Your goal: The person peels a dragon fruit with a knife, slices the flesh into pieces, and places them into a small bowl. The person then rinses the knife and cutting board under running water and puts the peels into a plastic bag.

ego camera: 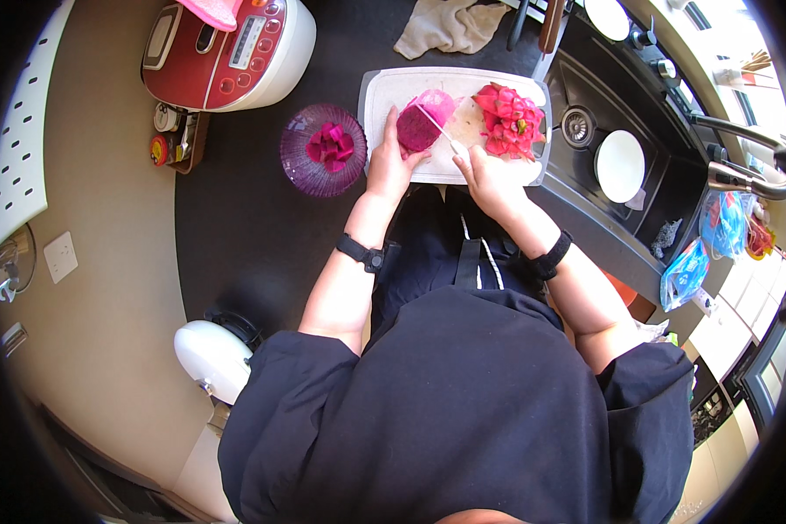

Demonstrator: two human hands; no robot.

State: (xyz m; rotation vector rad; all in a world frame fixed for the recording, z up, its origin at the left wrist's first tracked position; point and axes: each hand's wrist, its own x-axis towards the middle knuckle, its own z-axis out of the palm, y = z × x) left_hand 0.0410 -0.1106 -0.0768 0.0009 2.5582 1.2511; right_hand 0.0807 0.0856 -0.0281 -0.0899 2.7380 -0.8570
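Note:
A peeled piece of red dragon fruit [419,131] lies on a pale cutting board [393,82] with grey corners. My left hand [390,164] steadies this fruit, thumb and fingers spread around its near side. In my right hand [491,177] is a white-handled knife [440,128], its thin blade resting across the top of the fruit. Pink dragon fruit peel [509,121] with scaly tips sits at the board's right end. Left of the board stands a purple ribbed glass bowl [295,160] holding several cut dragon fruit chunks [331,147].
A red and white rice cooker [288,59] stands back left, near a small brown tray of jars [187,141]. Behind the board lies a crumpled beige cloth [452,26]. To the right, a black sink [583,82] holds a white plate [619,166], with a metal faucet [753,180] beyond.

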